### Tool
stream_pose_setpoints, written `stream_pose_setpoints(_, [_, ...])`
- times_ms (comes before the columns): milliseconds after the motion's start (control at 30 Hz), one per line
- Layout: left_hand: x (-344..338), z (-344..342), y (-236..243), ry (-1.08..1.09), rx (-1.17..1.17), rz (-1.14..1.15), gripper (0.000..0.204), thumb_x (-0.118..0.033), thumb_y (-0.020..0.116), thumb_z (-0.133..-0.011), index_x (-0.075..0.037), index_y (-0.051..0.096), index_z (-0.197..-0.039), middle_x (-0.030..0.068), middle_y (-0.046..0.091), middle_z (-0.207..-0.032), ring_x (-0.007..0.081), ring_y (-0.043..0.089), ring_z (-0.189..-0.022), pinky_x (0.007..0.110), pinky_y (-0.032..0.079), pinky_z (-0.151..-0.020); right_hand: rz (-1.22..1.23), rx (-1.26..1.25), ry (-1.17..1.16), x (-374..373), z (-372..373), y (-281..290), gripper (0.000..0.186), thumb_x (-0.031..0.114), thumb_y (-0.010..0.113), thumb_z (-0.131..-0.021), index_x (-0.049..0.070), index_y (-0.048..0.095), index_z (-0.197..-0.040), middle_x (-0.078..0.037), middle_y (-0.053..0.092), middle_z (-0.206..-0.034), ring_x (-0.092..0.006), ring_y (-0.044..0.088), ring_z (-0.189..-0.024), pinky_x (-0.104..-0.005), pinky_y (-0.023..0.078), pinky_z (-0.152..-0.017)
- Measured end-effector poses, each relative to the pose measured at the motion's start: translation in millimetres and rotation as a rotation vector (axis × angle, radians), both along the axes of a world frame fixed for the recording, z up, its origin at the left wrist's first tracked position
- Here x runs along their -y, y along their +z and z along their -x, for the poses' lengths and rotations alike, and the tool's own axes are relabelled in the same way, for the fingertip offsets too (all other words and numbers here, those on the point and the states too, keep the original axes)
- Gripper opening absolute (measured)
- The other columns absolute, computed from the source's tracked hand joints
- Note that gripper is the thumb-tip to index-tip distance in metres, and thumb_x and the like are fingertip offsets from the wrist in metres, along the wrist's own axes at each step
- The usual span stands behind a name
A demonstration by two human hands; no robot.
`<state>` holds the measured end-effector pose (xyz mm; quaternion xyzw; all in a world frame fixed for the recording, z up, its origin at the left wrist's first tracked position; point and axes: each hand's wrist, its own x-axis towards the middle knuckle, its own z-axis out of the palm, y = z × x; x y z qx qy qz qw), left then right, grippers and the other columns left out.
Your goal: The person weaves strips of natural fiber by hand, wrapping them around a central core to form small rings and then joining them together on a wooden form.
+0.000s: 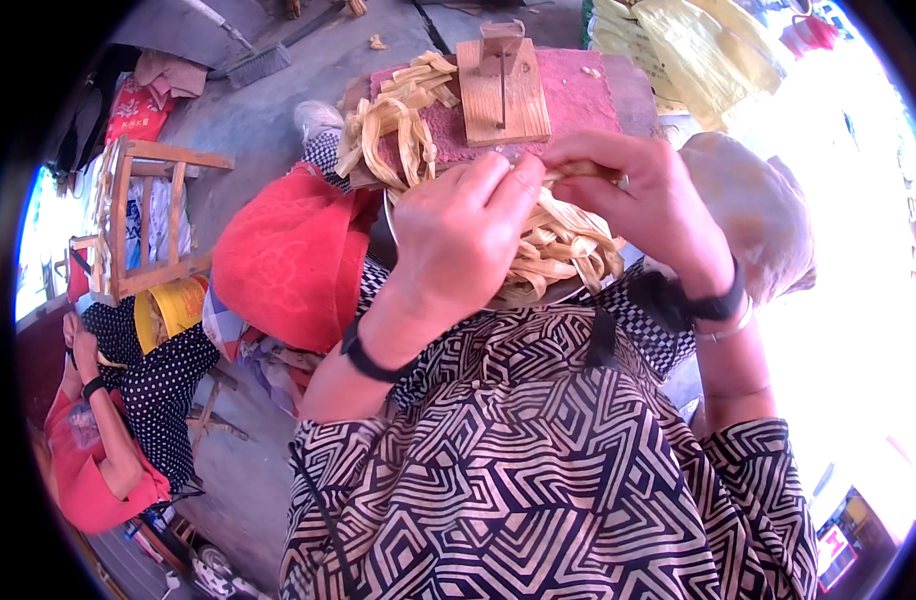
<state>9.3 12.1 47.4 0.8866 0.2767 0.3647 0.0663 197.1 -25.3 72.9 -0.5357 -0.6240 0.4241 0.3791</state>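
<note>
Strip (585, 168) of dry, tan, husk-like material is held raised between the two hands, just off the near edge of the bench (633, 98) and above a bowl (566, 294). By the right hand (643, 185) it is pinched between thumb and forefinger, with the other fingers curled. Its left end is pinched by the left hand (458, 230), whose thumb and forefinger are pressed together — the exact contact is partly hidden. The fingertips of both hands are almost brought together.

The bowl is heaped with loose strips (568, 250), crumpled and looped over one another. A further bundle (388, 130) is spread along the bench's left edge, and the near left corner is overhung by its loops. The bench top is covered by a pink cloth (583, 95); on it, between the far and near edges, a wooden block (478, 100) is set, topped at its far end by a small boxy piece.

A red cloth (288, 260) is draped left of the bowl, a pale cloth (753, 215) beyond the right hand. Well apart at the left, a co-worker (118, 450) is seen beside a yellow bucket (183, 305).
</note>
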Motion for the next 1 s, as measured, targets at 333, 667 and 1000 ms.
stream_pose_setpoints(333, [23.8, 28.2, 93.7, -0.209, 0.041, 0.161, 0.025, -0.005, 0.072, -0.069, 0.002, 0.062, -0.091, 0.0085, 0.055, -0.060, 0.0201, 0.052, -0.045, 0.029, 0.036, -0.040, -0.334, -0.430, 0.049, 25.2, 25.5, 57.5, 0.019, 0.011, 0.071, -0.075, -0.002, 0.061, -0.084, -0.009, 0.062, -0.073, -0.0162, 0.059, -0.060, -0.0283, 0.046, -0.054])
stream_pose_setpoints(667, [-33.9, 24.4, 8.7, -0.263, 0.127, 1.218, 0.018, -0.016, 0.057, -0.091, 0.001, 0.061, -0.095, -0.0030, 0.051, -0.067, 0.0049, 0.044, -0.058, 0.023, 0.037, -0.051, 0.281, -0.488, -0.166, -1.3, -3.0, -16.7, 0.011, 0.000, 0.063, -0.082, 0.000, 0.064, -0.093, -0.002, 0.063, -0.077, -0.0069, 0.058, -0.065, -0.0198, 0.047, -0.057])
stream_pose_setpoints(1000, [-85.7, -1.0, -61.5, -0.007, 0.501, 1.561, 0.010, -0.010, 0.055, -0.091, -0.005, 0.057, -0.099, -0.0023, 0.053, -0.072, -0.0005, 0.034, -0.048, 0.016, 0.030, -0.044, 0.117, -0.114, -0.349, -66.3, -7.3, -83.3, 0.014, 0.013, 0.060, -0.088, 0.000, 0.065, -0.092, 0.002, 0.059, -0.070, -0.0035, 0.050, -0.060, -0.0204, 0.043, -0.054])
